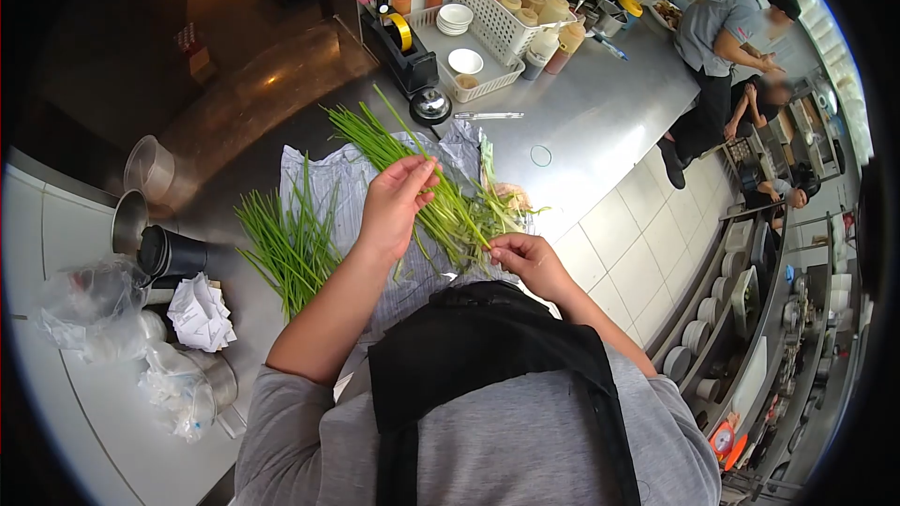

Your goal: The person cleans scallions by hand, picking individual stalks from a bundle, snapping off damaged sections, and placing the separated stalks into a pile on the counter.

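Observation:
Between my two hands runs a long green chive stalk (462, 211). My left hand (401, 199) pinches it higher up, with fingers closed. Near its pale root end, my right hand (527, 260) holds it between thumb and fingertips. Under the hands lies a bunch of chives (370, 136), its leafy tips pointing away to the upper left. Wilted trimmings (497, 206) are heaped around the root ends. A second pile of chives (292, 253) rests to the left. Crumpled newspaper-like sheets (319, 178) are spread beneath them on the steel counter (600, 122).
Behind the chives stand a service bell (430, 106), a tape dispenser (403, 52) and a white basket (492, 14) of sauce bottles. A pen (489, 115) and a green rubber band (541, 156) lie nearby. Crumpled paper (202, 312) sits left. Co-workers (717, 33) are at right.

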The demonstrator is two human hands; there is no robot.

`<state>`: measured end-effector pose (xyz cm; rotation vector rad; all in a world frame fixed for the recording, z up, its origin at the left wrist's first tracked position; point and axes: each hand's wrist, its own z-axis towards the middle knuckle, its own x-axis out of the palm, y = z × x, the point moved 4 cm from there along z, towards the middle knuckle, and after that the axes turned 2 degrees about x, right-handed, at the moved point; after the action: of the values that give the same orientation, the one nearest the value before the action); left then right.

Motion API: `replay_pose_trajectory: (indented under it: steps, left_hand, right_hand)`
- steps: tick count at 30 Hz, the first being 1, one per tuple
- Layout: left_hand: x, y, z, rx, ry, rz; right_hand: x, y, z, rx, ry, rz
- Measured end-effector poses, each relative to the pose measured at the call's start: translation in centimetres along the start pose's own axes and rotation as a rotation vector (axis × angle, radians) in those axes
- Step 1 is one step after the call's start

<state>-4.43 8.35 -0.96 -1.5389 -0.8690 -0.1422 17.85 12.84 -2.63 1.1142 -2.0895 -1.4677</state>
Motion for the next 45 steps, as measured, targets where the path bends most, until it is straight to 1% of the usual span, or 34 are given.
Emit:
replay_pose_trajectory:
  steps: [4,6,7,8,9,10,11,12,13,14,16,18,25,27,28,30,32,34,35,36,38,39,40,41,42,43,44,45]
  left_hand:
    - [0.6,-0.8,0.1,0.009,0.004,-0.016]
    - [1.0,-0.8,0.0,0.020,0.012,-0.107]
    - [1.3,-0.9,-0.2,0.012,0.010,-0.107]
    - [1.8,-0.9,-0.5,-0.031,0.007,-0.266]
    - [2.2,-0.8,-0.7,-0.074,0.003,-0.427]
    - [2.0,-0.5,-0.6,-0.084,0.003,-0.427]
    - [2.1,-0.6,-0.5,-0.057,0.151,-0.567]
    - [2.7,-1.1,-0.8,-0.028,0.298,-0.707]
    - [2.8,-1.5,-1.1,-0.022,0.283,-0.758]
    - [3.0,-1.7,-1.2,-0.025,0.279,-0.759]
    - [3.0,-2.7,-1.3,0.085,0.322,-0.819]
    - [2.9,-3.2,-1.5,0.120,0.329,-0.833]
    - [2.4,-4.1,-2.0,0.223,0.327,-0.850]
    - [2.0,-4.4,-1.9,0.250,0.324,-0.866]
    - [1.7,-4.6,-1.9,0.275,0.322,-0.879]
    - [0.9,-6.1,-1.9,0.318,0.295,-0.853]
    - [0.3,-7.5,-2.1,0.372,0.263,-0.825]
    - [0.0,-8.2,-2.3,0.403,0.286,-0.823]
    - [-0.2,-8.4,-2.4,0.404,0.287,-0.823]
    - [-0.4,-8.6,-2.4,0.418,0.281,-0.819]
    - [-0.8,-9.0,-2.5,0.434,0.278,-0.816]
    - [-1.1,-9.2,-2.6,0.434,0.279,-0.805]
    - [-1.5,-9.4,-2.8,0.435,0.277,-0.793]
    - [-2.4,-9.7,-3.0,0.440,0.275,-0.792]
    - [-3.5,-9.8,-3.1,0.420,0.245,-0.693]
    - [-4.7,-9.9,-3.4,0.400,0.214,-0.594]
    - [-5.6,-10.1,-3.8,0.404,0.213,-0.592]
    - [-6.9,-9.9,-4.3,0.350,0.032,-0.362]
  right_hand:
    - [-0.5,-0.2,-0.2,-0.004,-0.006,0.039]
    - [-0.8,0.1,0.0,-0.016,-0.042,0.158]
    - [-0.9,0.2,0.2,-0.035,-0.071,0.165]
    - [-0.7,0.4,0.4,-0.027,-0.074,0.169]
    - [-0.6,0.8,0.5,-0.053,-0.116,0.280]
    - [-0.6,1.3,0.6,-0.080,-0.159,0.390]
    - [-0.5,1.5,0.9,-0.050,-0.190,0.485]
    - [-0.3,1.8,1.2,-0.045,-0.194,0.487]
    - [-0.1,2.1,1.5,-0.034,-0.167,0.638]
    - [0.2,2.5,1.7,-0.024,-0.137,0.788]
    - [0.9,3.5,1.8,0.002,-0.120,0.814]
    - [1.5,3.9,2.1,-0.005,-0.102,0.901]
    - [2.7,4.1,2.7,0.008,-0.155,0.862]
    - [2.8,3.8,2.7,0.107,-0.198,0.942]
    - [2.4,3.3,3.1,0.107,-0.198,0.939]
    - [0.9,1.4,3.8,0.197,-0.349,1.020]
    - [0.2,1.0,3.6,0.214,-0.306,1.003]
    - [-0.7,0.6,4.1,-0.010,-0.228,0.642]
    - [-1.3,0.7,4.1,-0.151,-0.282,0.347]
    - [-1.3,0.9,4.2,-0.154,-0.283,0.346]
    - [-0.6,4.0,3.4,-0.736,-0.388,-0.552]
    - [-0.3,4.3,3.5,-0.721,-0.341,-0.750]
    - [-0.1,4.1,3.5,-0.724,-0.337,-0.749]
    - [0.0,3.5,3.8,-0.650,-0.379,-0.859]
    - [0.0,3.2,4.1,-0.575,-0.420,-0.967]
    - [0.2,3.8,4.2,-0.580,-0.417,-0.966]
    - [0.6,4.7,4.0,-0.623,-0.430,-0.977]
    - [1.0,5.3,4.0,-0.663,-0.446,-0.985]
